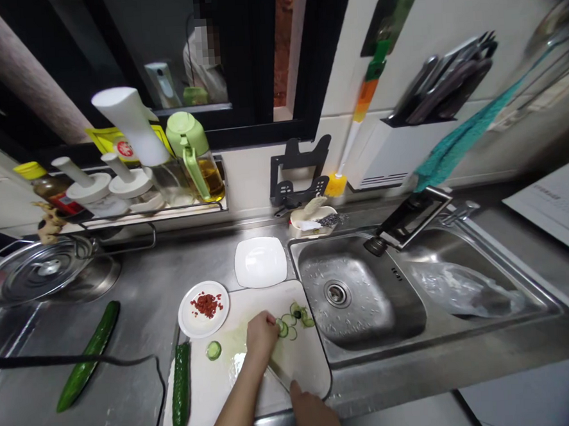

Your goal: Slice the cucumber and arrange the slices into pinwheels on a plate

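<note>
My left hand (262,336) is over the middle of the white cutting board (218,397), its fingers curled closed at a few thin cucumber slices (282,329). The finger undersides are hidden. By the board's front edge, my right hand (310,409) grips a knife (279,375), whose blade points up and left beneath my left wrist. More slices (306,318) lie overlapping at the board's right side. A cut cucumber end (214,350) rests left of my left hand. One whole cucumber (181,389) lies along the left edge of the board.
A plate of small red pieces (195,321) overlaps the board's back left corner. Behind the board sits a white square dish (260,262). Another cucumber (88,357) lies on the steel counter, near a black cable (129,360). The sink (369,336) is to the right.
</note>
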### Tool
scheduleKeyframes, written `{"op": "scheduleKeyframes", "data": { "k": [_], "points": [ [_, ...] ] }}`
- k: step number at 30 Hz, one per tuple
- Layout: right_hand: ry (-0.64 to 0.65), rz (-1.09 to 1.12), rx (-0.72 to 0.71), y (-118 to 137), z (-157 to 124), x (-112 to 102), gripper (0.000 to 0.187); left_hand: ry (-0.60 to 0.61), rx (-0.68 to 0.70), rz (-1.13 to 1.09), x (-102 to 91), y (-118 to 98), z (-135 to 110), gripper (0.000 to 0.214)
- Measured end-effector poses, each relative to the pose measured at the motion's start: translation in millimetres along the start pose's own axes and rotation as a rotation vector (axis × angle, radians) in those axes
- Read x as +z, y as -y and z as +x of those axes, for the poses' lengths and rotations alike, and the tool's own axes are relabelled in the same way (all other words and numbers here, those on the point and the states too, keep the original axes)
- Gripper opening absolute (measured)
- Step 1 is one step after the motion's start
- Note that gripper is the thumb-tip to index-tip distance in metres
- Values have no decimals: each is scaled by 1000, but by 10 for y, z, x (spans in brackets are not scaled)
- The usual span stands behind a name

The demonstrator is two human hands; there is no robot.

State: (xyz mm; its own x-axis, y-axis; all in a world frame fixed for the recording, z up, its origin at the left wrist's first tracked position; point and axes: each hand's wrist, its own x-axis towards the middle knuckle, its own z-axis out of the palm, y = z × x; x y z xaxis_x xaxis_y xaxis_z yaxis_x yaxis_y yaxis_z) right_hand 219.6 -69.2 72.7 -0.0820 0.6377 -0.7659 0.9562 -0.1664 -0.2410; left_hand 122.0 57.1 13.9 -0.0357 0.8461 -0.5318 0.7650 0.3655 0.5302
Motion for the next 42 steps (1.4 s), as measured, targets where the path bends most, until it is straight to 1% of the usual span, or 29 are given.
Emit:
{"op": "scheduleKeyframes", "data": {
  "k": [3,7,10,13,15,22,28,34,37,42],
  "points": [
    [-3,-2,-15,-11,2,-1,67,11,22,-9,-11,13,0,6],
    [15,-7,-21,-15,8,-1,70,-8,23,11,-27,30,-8,5],
    [13,-1,-21,-8,12,2,69,1,56,76,-18,24,-12,16],
    [5,-3,-26,-2,3,0,66,40,137,145,-3,3,-11,31],
    [5,-9,-29,0,-10,-6,66,67,177,151,-6,-9,-6,34],
    [14,-16,-42,-13,-28,-30,69,102,246,154,-81,-13,30,22],
    [-1,-1,-27,-41,24,11,68,118,298,139,-110,-18,33,16],
    [4,-17,-35,-51,45,47,67,119,274,122,-116,5,24,12],
    [15,-29,-29,-46,38,30,69,114,260,112,-117,24,22,6],
    [26,-20,-10,-28,37,-13,68,85,258,69,-147,62,-3,4]
  ]
}}
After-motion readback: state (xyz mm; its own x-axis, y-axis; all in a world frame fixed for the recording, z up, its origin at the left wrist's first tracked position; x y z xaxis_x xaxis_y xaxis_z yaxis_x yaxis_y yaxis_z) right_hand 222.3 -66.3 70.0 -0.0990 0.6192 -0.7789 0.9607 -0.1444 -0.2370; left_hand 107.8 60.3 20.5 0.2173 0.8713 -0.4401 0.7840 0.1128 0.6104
